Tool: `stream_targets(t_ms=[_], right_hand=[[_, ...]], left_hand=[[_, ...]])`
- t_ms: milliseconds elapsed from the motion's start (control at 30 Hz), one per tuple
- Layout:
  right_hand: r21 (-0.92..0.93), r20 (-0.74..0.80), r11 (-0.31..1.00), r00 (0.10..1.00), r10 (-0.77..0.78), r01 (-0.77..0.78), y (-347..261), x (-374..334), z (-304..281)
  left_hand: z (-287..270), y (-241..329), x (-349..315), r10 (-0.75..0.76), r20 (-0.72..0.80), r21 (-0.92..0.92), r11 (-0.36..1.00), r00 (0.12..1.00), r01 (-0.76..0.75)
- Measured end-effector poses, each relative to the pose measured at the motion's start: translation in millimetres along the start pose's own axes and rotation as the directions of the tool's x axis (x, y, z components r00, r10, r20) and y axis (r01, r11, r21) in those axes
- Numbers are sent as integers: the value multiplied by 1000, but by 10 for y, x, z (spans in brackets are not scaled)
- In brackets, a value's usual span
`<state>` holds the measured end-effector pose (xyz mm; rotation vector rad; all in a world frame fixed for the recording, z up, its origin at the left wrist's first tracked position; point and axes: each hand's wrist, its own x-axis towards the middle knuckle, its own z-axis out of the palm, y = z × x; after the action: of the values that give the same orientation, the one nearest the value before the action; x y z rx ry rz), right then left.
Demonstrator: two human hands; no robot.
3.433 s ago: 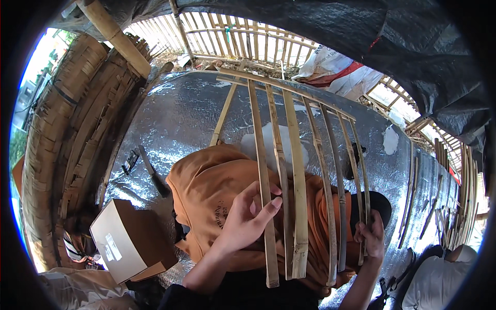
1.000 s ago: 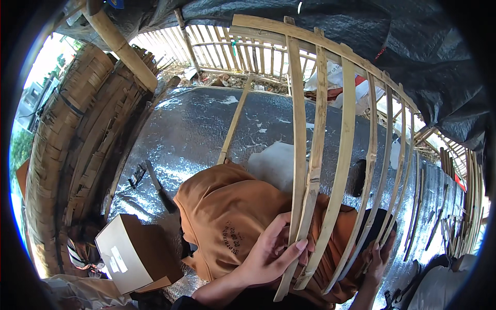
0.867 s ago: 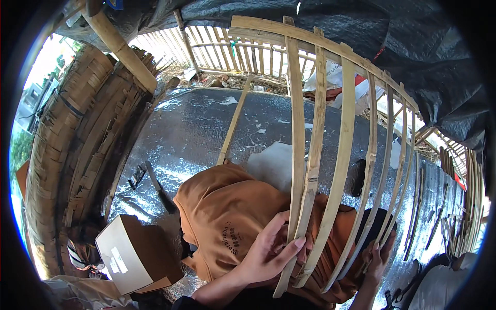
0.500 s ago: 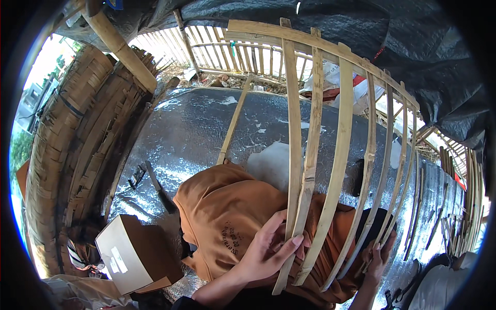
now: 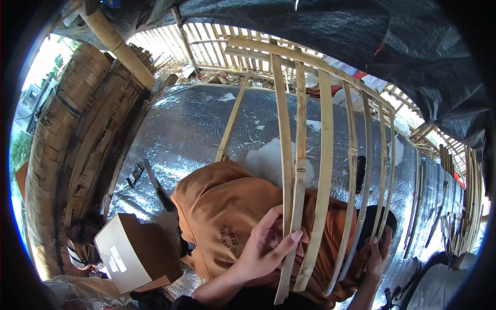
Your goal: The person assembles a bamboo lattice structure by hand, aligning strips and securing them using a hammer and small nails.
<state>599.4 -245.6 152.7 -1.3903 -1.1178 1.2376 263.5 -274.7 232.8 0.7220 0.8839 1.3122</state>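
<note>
A rack of long bamboo slats, joined at the far end by a bamboo crosspiece, fans out above my lap. My left hand pinches the near part of the two leftmost slats between thumb and fingers. At the right edge of the rack, my right hand is closed around the near part of the outermost slats; some of its fingers are hidden behind them. Beneath the slats, an orange-brown garment with dark print covers my lap.
Silvery sheeting covers the surface ahead. A knife lies on it, left of the garment, beside an open cardboard box. Woven bamboo rolls stand at left. A loose bamboo strip lies ahead; dark tarpaulin hangs overhead.
The rack's far end has swung left and dipped a little. Both hands keep their hold, nearly in the same place.
</note>
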Motion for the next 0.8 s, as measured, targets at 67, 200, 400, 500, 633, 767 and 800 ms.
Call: stream_targets(t_ms=[67,200,400,500,633,767,800], right_hand=[[-33,23,999,1000,0,0,-24,21,7],[-184,25,983,999,24,-19,17,70,3],[-157,29,981,992,122,-116,-61,73,62],[-159,37,980,991,127,-119,-71,73,47],[-137,18,980,989,147,-143,-72,64,53],[-139,5,980,990,144,-142,-81,49,73],[-149,9,978,989,146,-143,-86,50,76]], left_hand=[[-51,-63,25,12,-32,38,999,999,-11],[-116,-100,73,-34,-102,20,999,994,37],[-213,-239,83,-46,-158,-35,999,986,41],[-228,-251,95,-51,-152,-12,999,987,50],[-225,-239,105,-40,-139,2,999,989,41],[-219,-237,100,-32,-143,-3,999,989,32],[-218,-225,95,-36,-144,8,999,989,38]])
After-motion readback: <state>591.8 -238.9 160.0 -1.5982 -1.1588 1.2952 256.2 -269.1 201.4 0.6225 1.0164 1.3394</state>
